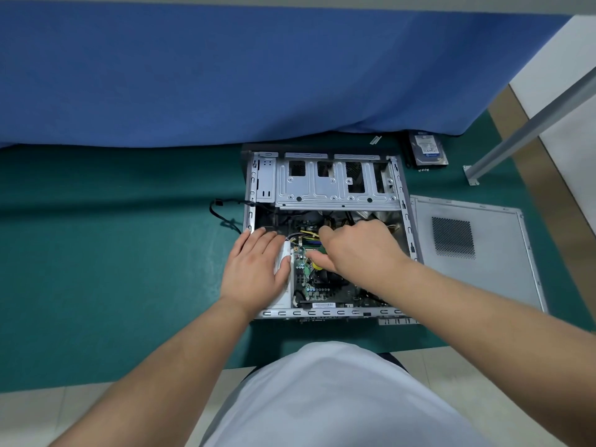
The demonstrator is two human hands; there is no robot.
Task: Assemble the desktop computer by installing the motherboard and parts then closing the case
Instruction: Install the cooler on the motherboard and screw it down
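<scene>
- Your right hand reaches into the open computer case, its fingers curled down among the yellow cables; what they grip, if anything, is hidden under the hand, so its hold cannot be told.
- Your left hand lies flat with straight fingers on a white part at the case's left inner edge, pressing rather than gripping.
- The case lies on its side on the green mat, just in front of you, side open upward.
- Inside, the green motherboard sits in the near half, partly covered by your right forearm.
- A silver drive cage fills the far half.
- A black cable trails out over the left wall.
- The removed side panel, with a mesh vent, lies flat just right of the case.
- A hard drive rests beyond the far right corner, partly tucked under the blue cloth.
- Small parts by the drive are too tiny to identify.
</scene>
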